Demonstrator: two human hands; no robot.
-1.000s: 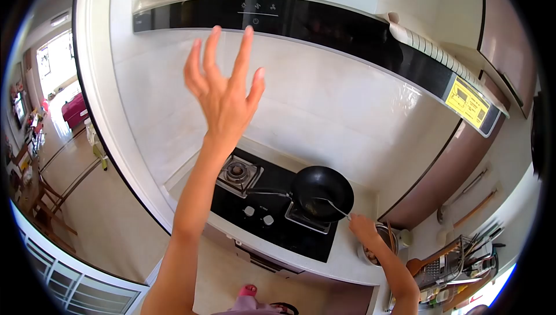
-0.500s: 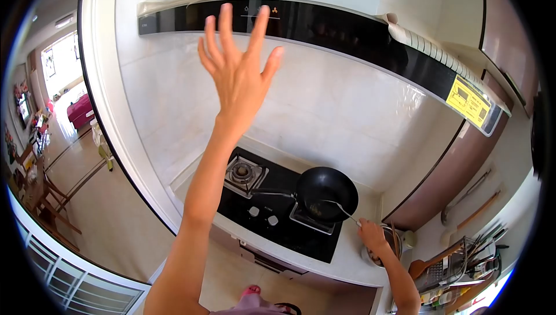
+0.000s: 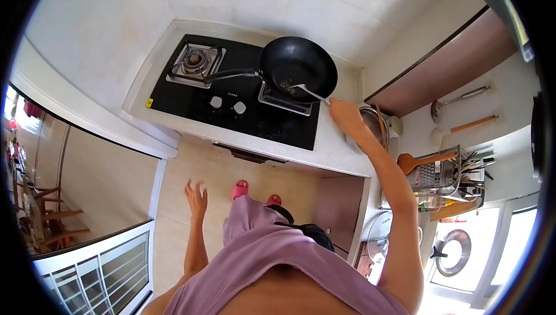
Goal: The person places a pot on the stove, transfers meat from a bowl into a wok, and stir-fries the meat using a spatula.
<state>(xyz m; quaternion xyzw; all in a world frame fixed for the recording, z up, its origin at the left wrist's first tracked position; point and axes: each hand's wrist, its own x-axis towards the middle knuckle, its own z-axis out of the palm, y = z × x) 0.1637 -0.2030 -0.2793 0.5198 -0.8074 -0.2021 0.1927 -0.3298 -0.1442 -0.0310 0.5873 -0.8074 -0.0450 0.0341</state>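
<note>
My right hand (image 3: 347,117) is closed around the handle of a slim metal spatula (image 3: 315,94), whose head rests inside a black wok (image 3: 298,60). The wok sits on the right burner of a black gas stove (image 3: 237,54), its handle pointing left. A few small pale bits (image 3: 286,83) lie in the bottom of the wok; what they are I cannot make out. My left hand (image 3: 197,199) hangs low over the floor, left of my legs, fingers apart and holding nothing.
The left burner (image 3: 196,60) carries no pot. Beside my right forearm stands a metal pot (image 3: 370,121) with chopsticks across it. A utensil rack (image 3: 434,170) is further right, below a hanging ladle (image 3: 457,102). Two stove knobs (image 3: 216,102) face the counter edge.
My left hand has dropped from in front of the range hood panel to low beside my body. The view has tilted down. My right hand still grips the spatula in the wok.
</note>
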